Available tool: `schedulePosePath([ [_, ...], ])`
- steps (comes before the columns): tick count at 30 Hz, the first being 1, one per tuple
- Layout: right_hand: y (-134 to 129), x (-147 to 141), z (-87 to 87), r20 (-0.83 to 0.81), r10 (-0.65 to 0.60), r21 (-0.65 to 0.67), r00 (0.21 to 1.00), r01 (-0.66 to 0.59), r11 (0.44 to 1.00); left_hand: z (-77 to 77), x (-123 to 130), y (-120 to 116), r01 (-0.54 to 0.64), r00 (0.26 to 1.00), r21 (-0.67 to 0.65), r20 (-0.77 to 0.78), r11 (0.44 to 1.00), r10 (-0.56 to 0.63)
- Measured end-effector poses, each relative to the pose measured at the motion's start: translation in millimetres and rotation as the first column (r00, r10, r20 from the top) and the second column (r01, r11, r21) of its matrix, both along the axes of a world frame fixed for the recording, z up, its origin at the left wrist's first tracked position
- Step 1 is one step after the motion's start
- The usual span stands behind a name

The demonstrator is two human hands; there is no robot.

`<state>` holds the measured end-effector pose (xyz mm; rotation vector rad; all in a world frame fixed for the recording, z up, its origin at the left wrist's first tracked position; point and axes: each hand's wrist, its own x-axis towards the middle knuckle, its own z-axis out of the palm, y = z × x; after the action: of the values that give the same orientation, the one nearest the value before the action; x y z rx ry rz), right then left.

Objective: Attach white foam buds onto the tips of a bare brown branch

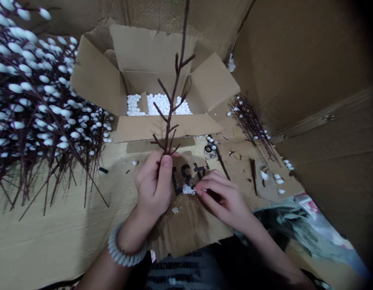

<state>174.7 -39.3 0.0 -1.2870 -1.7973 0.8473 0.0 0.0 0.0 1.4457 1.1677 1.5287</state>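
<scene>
My left hand [153, 185] grips the lower stem of a dark brown artificial twig [171, 96], which stands upright with several short side branches and no white buds. My right hand [222, 197] is low beside it, with the fingertips pinched at a lump of white foam [188, 189] on a torn cardboard sheet [192, 225]. The hands are close together but not touching. A coiled white bracelet [127, 246] circles my left wrist.
An open cardboard box [153, 129] holds white foam balls [159, 104]. A large heap of twigs with white buds [32, 100] lies at left, and a smaller bunch [251, 125] lies at right. Loose white buds [277, 181] and small black pieces [209, 148] sit on the cardboard surface.
</scene>
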Motion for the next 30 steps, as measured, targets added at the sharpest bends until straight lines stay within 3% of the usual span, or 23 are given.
schedulePosePath([
  [3,-3,-5,-0.8,-0.178,-0.171,-0.096,0.969,0.156,0.983,3.7,-1,-2,0.086,0.992,-0.034,0.095,0.996,-0.082],
  [6,-5,-12,5.2,-0.349,-0.282,-0.208,0.894,0.220,0.953,12.6,-3,-2,0.171,0.968,-0.078,0.199,0.982,-0.153],
  [10,-6,-23,24.1,-0.510,-0.318,-0.302,0.799,0.180,0.936,23.7,-9,0,0.399,0.840,-0.145,0.455,0.905,-0.297],
  [12,-7,-29,30.7,-0.667,-0.322,-0.389,0.672,0.055,0.920,26.3,-11,1,0.479,0.776,-0.148,0.532,0.865,-0.339],
  [16,-12,-42,30.9,-0.826,-0.165,-0.300,0.539,-0.172,0.938,27.2,-10,0,0.542,0.732,-0.152,0.568,0.826,-0.376],
  [19,-14,-50,28.8,-0.878,-0.087,-0.238,0.471,-0.272,0.932,27.2,-7,-1,0.524,0.742,-0.146,0.563,0.839,-0.365],
  [23,-13,-55,34.5,-0.892,0.003,-0.109,0.452,-0.222,0.969,28.1,-9,-3,0.523,0.744,-0.166,0.567,0.836,-0.354],
  [28,-11,-55,44.2,-0.897,-0.035,-0.090,0.441,-0.105,0.990,31.6,-13,-8,0.686,0.651,-0.214,0.609,0.696,-0.454],
  [30,-12,-56,45.0,-0.896,-0.085,-0.123,0.435,-0.061,0.991,32.5,-12,-10,0.698,0.658,-0.259,0.599,0.667,-0.456],
])
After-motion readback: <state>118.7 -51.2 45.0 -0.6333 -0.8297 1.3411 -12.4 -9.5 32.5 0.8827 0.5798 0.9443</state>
